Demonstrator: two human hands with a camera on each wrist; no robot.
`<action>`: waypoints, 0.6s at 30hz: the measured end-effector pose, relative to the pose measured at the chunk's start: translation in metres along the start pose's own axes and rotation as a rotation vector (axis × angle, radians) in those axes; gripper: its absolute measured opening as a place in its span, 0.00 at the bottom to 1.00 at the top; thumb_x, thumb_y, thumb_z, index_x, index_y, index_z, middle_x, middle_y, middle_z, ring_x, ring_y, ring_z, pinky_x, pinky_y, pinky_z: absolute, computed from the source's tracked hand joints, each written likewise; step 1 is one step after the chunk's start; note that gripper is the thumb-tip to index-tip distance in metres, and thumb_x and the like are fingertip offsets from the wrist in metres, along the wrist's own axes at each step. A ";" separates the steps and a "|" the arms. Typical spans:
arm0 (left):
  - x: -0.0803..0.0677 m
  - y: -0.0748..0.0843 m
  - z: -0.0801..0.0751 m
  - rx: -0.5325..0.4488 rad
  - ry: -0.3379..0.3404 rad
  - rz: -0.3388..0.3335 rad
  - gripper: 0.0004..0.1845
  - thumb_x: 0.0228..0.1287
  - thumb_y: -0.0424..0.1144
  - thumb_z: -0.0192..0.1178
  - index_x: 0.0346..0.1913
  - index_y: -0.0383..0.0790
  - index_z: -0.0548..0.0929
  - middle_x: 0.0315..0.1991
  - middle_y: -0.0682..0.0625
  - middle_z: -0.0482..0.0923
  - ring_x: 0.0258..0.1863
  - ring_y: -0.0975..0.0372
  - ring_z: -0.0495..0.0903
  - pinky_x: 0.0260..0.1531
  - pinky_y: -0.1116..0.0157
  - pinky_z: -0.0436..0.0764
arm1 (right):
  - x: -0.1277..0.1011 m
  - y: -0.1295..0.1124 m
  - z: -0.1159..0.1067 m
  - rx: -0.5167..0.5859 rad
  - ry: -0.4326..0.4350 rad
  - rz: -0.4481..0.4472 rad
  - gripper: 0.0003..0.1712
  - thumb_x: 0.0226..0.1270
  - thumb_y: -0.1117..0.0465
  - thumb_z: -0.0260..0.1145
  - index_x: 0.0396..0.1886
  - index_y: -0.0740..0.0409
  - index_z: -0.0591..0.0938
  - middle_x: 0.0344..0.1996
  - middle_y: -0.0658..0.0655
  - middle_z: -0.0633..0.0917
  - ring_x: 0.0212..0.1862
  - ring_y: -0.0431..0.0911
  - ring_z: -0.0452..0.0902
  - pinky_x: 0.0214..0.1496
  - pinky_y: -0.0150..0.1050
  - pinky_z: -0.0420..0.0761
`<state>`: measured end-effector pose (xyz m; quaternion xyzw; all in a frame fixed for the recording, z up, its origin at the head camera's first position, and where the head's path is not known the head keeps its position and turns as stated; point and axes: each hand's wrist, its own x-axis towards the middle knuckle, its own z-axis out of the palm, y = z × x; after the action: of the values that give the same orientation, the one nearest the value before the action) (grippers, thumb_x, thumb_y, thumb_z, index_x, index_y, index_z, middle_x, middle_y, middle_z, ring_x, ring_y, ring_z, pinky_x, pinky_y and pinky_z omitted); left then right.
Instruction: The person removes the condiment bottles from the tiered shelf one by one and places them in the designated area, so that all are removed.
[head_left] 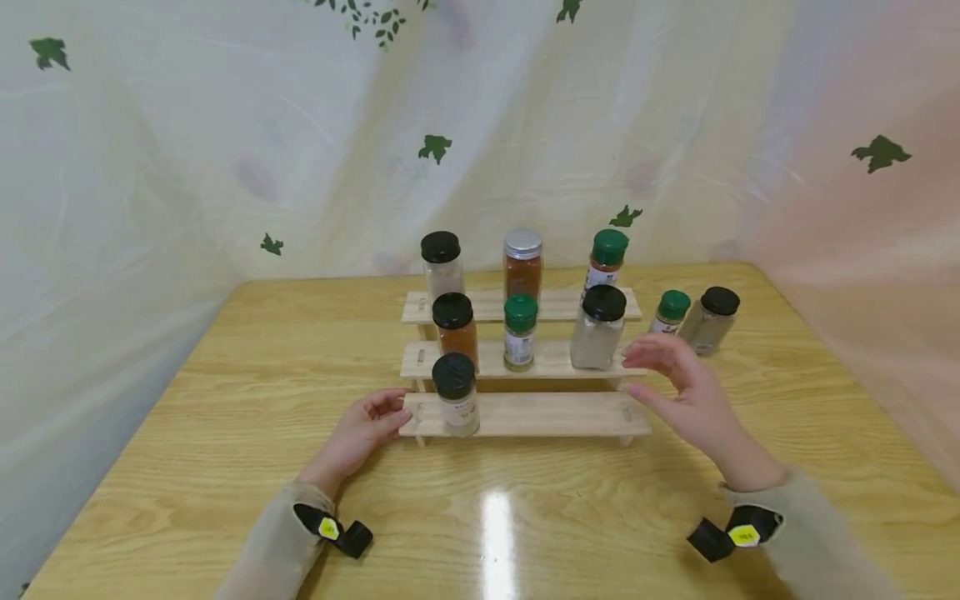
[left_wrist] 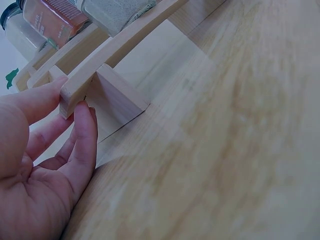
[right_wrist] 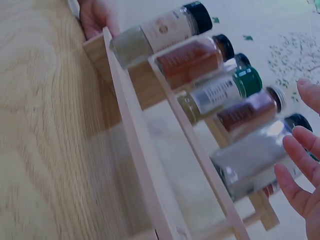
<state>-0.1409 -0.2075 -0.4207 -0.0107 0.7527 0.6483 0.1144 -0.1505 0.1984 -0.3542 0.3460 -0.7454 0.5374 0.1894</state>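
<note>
On the table (head_left: 225, 400) we steady the stepped wooden rack (head_left: 525, 414) mid-table, left hand (head_left: 360, 433) fingers straight against its lower left end; our right hand (head_left: 686, 392) hovers open beside the black-lidded jar (head_left: 597, 327), best approached slowly.

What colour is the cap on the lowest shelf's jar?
Black cap, clearest in the head view.

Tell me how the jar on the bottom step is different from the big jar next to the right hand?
The bottom-step jar is smaller and wears a pale label; the big jar is wider, shows grey powder and stands on the middle step. The bottom one sits at the left end, the big one at the right. Both have black lids and stand upright.
</note>
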 end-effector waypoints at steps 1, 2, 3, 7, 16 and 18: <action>0.000 0.000 0.000 0.002 0.000 -0.002 0.25 0.66 0.31 0.56 0.63 0.23 0.66 0.41 0.53 0.69 0.37 0.69 0.71 0.34 0.74 0.76 | 0.002 -0.002 0.004 0.018 -0.011 -0.011 0.28 0.50 0.84 0.64 0.53 0.77 0.68 0.46 0.45 0.79 0.49 0.35 0.76 0.54 0.23 0.72; 0.000 0.000 0.000 0.005 -0.001 -0.002 0.25 0.66 0.31 0.56 0.63 0.23 0.66 0.41 0.53 0.69 0.37 0.69 0.70 0.34 0.74 0.76 | 0.003 -0.003 0.008 0.037 -0.019 -0.020 0.28 0.50 0.84 0.64 0.53 0.77 0.69 0.46 0.46 0.79 0.49 0.35 0.77 0.54 0.24 0.72; 0.000 0.000 0.000 0.007 -0.002 -0.003 0.25 0.66 0.31 0.56 0.63 0.23 0.66 0.41 0.53 0.69 0.37 0.69 0.70 0.34 0.74 0.76 | 0.005 -0.005 0.011 0.049 -0.025 -0.020 0.28 0.49 0.84 0.65 0.53 0.77 0.69 0.46 0.46 0.80 0.49 0.35 0.76 0.54 0.24 0.72; 0.001 0.001 -0.001 0.012 -0.003 -0.003 0.25 0.67 0.32 0.56 0.63 0.23 0.66 0.41 0.52 0.69 0.37 0.68 0.69 0.34 0.74 0.75 | 0.012 -0.010 0.026 0.056 -0.051 -0.018 0.29 0.47 0.84 0.66 0.53 0.75 0.70 0.45 0.48 0.80 0.48 0.34 0.77 0.55 0.24 0.73; 0.000 0.000 -0.002 0.020 -0.001 0.004 0.25 0.66 0.32 0.56 0.62 0.24 0.66 0.40 0.53 0.69 0.36 0.69 0.71 0.35 0.74 0.76 | 0.027 -0.015 0.053 -0.003 -0.168 -0.016 0.28 0.50 0.77 0.69 0.53 0.68 0.72 0.45 0.65 0.79 0.51 0.35 0.76 0.56 0.27 0.73; 0.001 -0.001 -0.001 0.014 -0.007 0.013 0.25 0.66 0.32 0.56 0.62 0.23 0.66 0.40 0.53 0.70 0.36 0.69 0.71 0.35 0.74 0.76 | 0.031 -0.017 0.059 0.002 -0.173 -0.043 0.28 0.50 0.76 0.70 0.53 0.68 0.72 0.45 0.65 0.79 0.51 0.38 0.77 0.57 0.28 0.73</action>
<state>-0.1416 -0.2088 -0.4213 -0.0026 0.7568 0.6438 0.1130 -0.1543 0.1308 -0.3438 0.4074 -0.7507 0.5020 0.1356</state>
